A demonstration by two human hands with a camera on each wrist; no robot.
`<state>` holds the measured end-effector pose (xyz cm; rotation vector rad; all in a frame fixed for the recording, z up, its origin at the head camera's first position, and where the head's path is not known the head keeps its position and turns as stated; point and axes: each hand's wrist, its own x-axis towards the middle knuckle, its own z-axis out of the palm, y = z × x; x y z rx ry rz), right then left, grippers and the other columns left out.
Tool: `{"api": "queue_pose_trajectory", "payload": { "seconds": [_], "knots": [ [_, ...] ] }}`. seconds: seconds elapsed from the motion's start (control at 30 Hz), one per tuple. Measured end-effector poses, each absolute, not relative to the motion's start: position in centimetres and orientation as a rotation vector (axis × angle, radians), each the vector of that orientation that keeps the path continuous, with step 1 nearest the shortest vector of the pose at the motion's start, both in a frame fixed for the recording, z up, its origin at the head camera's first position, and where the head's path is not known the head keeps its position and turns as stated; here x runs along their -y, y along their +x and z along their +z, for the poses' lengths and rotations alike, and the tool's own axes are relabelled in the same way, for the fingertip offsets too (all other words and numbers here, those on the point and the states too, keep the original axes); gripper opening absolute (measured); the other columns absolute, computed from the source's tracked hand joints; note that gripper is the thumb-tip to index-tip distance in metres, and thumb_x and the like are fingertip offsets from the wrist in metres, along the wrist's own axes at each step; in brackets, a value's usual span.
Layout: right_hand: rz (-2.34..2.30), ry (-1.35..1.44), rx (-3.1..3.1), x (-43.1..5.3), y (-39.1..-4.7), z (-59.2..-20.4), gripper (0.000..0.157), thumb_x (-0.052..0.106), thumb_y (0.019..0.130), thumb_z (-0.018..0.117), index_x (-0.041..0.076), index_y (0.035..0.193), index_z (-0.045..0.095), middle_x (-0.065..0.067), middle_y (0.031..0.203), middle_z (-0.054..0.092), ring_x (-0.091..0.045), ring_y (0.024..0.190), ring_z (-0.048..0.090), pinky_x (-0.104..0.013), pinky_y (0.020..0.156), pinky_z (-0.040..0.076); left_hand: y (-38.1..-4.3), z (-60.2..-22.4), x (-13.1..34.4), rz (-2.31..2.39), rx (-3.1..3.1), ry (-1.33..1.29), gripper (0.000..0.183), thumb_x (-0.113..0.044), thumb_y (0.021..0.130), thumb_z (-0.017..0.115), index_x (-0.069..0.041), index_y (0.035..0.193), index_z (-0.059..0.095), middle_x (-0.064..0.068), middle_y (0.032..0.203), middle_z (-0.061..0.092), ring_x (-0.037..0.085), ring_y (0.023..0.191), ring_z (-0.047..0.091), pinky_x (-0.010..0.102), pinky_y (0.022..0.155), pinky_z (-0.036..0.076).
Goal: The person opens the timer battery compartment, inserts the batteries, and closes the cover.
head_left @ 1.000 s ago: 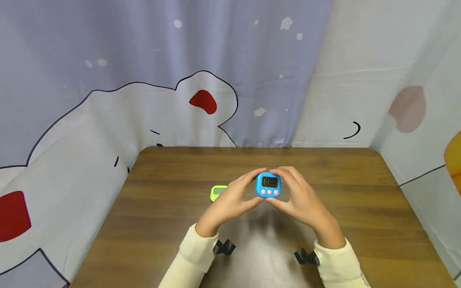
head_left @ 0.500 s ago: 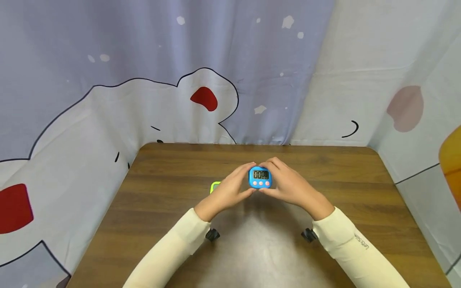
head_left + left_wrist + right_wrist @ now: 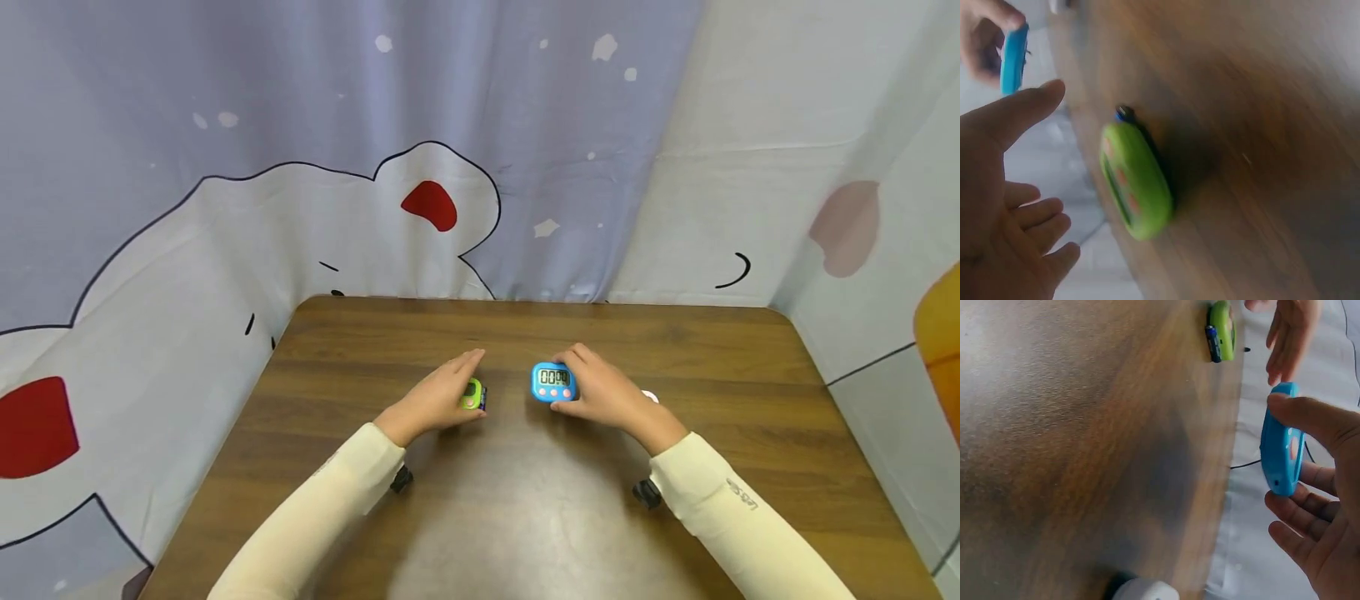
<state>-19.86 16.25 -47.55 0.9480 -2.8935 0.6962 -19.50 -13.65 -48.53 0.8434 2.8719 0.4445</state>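
My right hand pinches a blue digital timer between thumb and fingers, its screen and pink buttons facing me. In the right wrist view the timer is seen edge-on, held above the table. Over a green timer is my left hand, thumb and fingers spread apart and holding nothing. The left wrist view shows the green timer on the table, apart from the fingers. A small dark blue battery lies right beside the green timer.
A white rounded object sits on the wooden table behind my right wrist, mostly hidden by it in the head view. A printed curtain hangs along the table's back edge.
My left hand has let go of the blue timer and moved left to the green timer. The right hand alone now holds the blue timer.
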Motion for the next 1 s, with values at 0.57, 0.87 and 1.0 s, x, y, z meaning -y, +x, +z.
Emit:
{"api": "queue_pose_trajectory", "payload": {
  "seconds": [0.57, 0.87, 1.0],
  "knots": [
    [0.569, 0.948, 3.034, -16.5, -20.7, -50.4, 0.067, 0.033, 0.076, 0.084, -0.002, 0.125, 0.056, -0.012, 0.116, 0.053, -0.029, 0.109, 0.054, -0.047, 0.093, 0.047, -19.6, -50.6, 16.8, 0.14, -2.905, 0.801, 0.095, -0.037, 0.079, 0.081, 0.001, 0.149, 0.031, 0.02, 0.152, 0.033, 0.034, 0.14, 0.031, 0.053, 0.113, 0.027],
    [0.637, 0.989, 3.009, -15.6, -20.6, -51.0, 0.064, 0.027, 0.074, 0.085, -0.004, 0.123, 0.055, -0.013, 0.111, 0.052, -0.029, 0.102, 0.054, -0.046, 0.092, 0.047, -19.7, -50.6, 16.9, 0.163, -2.879, 0.747, 0.09, -0.035, 0.082, 0.079, -0.002, 0.15, 0.031, 0.018, 0.15, 0.037, 0.031, 0.138, 0.035, 0.046, 0.115, 0.026],
    [0.64, 0.971, 3.024, -15.4, -20.6, -51.1, 0.064, 0.029, 0.076, 0.084, -0.003, 0.123, 0.055, -0.012, 0.112, 0.053, -0.029, 0.103, 0.054, -0.046, 0.093, 0.047, -19.6, -50.5, 16.9, 0.204, -2.867, 0.727, 0.088, -0.035, 0.083, 0.078, -0.002, 0.15, 0.032, 0.018, 0.15, 0.037, 0.033, 0.136, 0.039, 0.045, 0.113, 0.03]
  ]
}}
